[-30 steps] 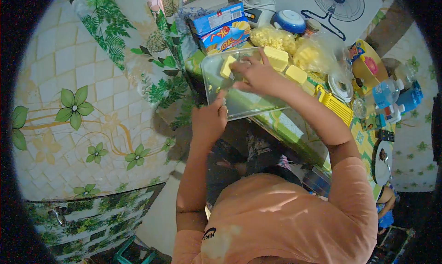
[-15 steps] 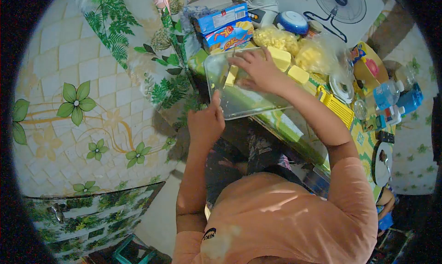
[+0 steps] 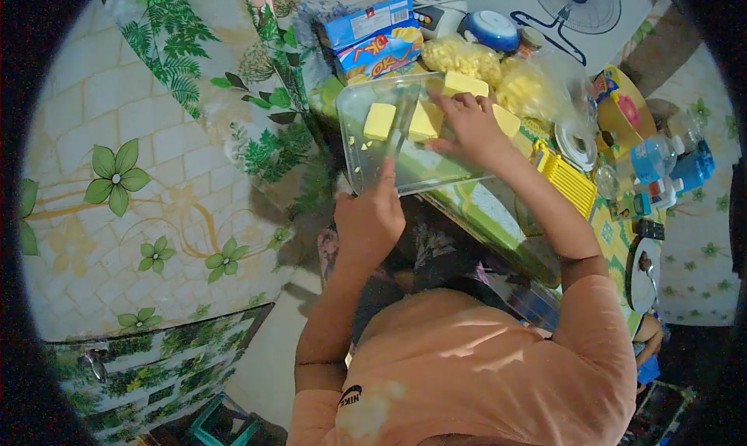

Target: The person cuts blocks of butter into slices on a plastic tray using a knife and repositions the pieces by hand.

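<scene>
My left hand is closed around a knife, its handle hidden in the palm and its index finger stretched along the top. The knife's blade stands between a cut yellow piece and a larger yellow block, which looks like butter or cheese. Fingers of my right hand are bent over the right end of that block. Both pieces lie in a clear plastic tray, with small crumbs near the cut piece. Two more yellow blocks, one behind and one at right, are partly hidden.
Behind the tray stand blue boxes, a blue bowl and bags of yellow pieces. To the right are a yellow slotted grater-like thing, water bottles and a plate. The table edge runs close to my body.
My right hand has moved right, uncovering the larger block. The cut piece now lies farther left, showing its broad face. My left hand has shifted right with the knife.
</scene>
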Motion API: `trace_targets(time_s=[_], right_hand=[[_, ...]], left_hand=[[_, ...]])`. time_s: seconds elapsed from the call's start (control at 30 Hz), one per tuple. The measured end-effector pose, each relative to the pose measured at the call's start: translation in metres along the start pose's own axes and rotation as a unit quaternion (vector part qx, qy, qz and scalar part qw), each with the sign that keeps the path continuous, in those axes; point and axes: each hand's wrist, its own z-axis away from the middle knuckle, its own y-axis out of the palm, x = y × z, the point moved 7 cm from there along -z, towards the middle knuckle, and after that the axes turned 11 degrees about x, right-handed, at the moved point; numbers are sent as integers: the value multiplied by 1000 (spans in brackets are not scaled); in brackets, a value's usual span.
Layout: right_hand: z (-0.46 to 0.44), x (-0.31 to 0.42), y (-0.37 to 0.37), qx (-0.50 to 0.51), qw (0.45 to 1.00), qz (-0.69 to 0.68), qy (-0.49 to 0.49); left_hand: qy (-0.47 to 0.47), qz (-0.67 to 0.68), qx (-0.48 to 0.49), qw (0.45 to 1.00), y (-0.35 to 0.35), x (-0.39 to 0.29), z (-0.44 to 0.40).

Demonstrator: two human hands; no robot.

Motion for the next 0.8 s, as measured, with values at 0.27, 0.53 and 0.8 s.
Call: trace_targets(time_s=[0.27, 0.53, 0.8], right_hand=[[3, -4, 5, -51, 997, -61, -5], [4, -8, 7, -26, 993, -114, 13], [2, -12, 14, -41, 973, -227, -19]], left_hand=[[14, -14, 18, 1000, 8, -9, -5], [2, -28, 47, 999, 13, -11, -6], [-13, -92, 58, 994, 9, -22, -7]])
